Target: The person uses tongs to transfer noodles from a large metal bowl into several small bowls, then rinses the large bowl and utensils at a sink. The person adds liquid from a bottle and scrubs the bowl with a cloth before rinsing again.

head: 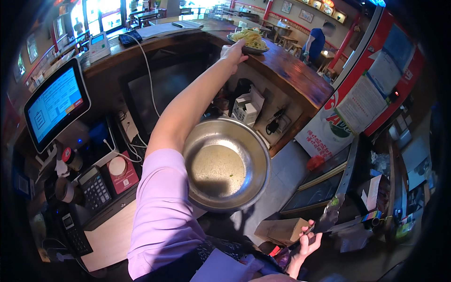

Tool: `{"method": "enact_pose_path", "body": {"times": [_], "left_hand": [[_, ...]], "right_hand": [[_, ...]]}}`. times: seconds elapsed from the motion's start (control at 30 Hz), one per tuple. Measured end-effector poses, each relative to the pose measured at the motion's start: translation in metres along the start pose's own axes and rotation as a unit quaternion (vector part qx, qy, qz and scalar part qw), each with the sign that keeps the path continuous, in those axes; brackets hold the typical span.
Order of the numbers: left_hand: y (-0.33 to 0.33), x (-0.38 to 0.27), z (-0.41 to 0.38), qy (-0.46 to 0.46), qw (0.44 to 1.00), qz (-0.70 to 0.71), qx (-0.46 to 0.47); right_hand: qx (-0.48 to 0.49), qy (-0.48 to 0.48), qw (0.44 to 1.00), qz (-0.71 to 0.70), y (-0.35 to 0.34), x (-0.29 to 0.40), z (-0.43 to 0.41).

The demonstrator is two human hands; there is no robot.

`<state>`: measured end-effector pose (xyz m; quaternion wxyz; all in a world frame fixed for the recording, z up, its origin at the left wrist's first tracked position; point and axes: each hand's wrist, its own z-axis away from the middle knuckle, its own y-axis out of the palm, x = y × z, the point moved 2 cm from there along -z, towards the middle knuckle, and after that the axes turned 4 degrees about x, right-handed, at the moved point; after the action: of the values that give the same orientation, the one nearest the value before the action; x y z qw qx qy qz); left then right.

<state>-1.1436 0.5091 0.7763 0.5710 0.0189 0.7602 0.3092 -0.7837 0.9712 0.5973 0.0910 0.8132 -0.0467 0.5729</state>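
My left hand (233, 56) reaches far forward over the wooden counter (285, 67) and grips the near rim of a dark plate (256, 51). Pale yellow shredded food, perhaps noodles, is heaped (249, 36) on that plate. Below my outstretched forearm is a large stainless steel bowl (225, 176), with a wet film and a tiny green scrap inside. What supports the bowl is hidden. Low on the right, my right hand (307, 244) holds what look like metal food tongs (328, 215), with a green bit stuck near their scalloped end.
A touchscreen terminal (56, 105), a calculator (94, 187) and a desk phone (72, 225) stand on the left. White cables hang before the counter. A red drinks fridge (375, 88) stands right; a cardboard box (280, 231) sits low. Beyond the counter is a person in blue (314, 42).
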Motion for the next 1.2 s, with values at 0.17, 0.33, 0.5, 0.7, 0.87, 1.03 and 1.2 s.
{"method": "enact_pose_path", "body": {"times": [0.17, 0.33, 0.5, 0.7, 0.87, 1.03, 1.2], "left_hand": [[-0.006, 0.001, -0.01, -0.03, 0.997, -0.022, 0.074], [-0.01, -0.014, -0.01, -0.082, 0.989, -0.003, 0.126], [0.009, -0.014, -0.013, -0.103, 0.992, -0.044, 0.06], [0.009, -0.013, -0.018, -0.12, 0.993, -0.008, 0.006], [0.02, -0.016, 0.008, -0.042, 0.998, 0.03, 0.027], [0.018, -0.018, 0.042, -0.011, 0.997, 0.079, 0.001], [-0.004, -0.04, 0.11, 0.029, 0.998, 0.059, -0.006]], "right_hand": [[-0.004, 0.018, 1.0, -0.025, 0.052, -0.004, -0.032], [0.04, 0.061, 0.997, -0.038, 0.063, -0.014, -0.05], [0.069, 0.066, 0.994, -0.049, 0.04, -0.021, -0.069], [0.038, 0.089, 0.993, -0.065, 0.018, -0.019, -0.085], [0.002, 0.077, 0.994, -0.076, -0.008, -0.038, -0.084], [0.063, 0.084, 0.993, -0.048, -0.028, -0.04, -0.086], [0.104, 0.067, 0.988, -0.089, -0.036, -0.051, -0.093]]}}
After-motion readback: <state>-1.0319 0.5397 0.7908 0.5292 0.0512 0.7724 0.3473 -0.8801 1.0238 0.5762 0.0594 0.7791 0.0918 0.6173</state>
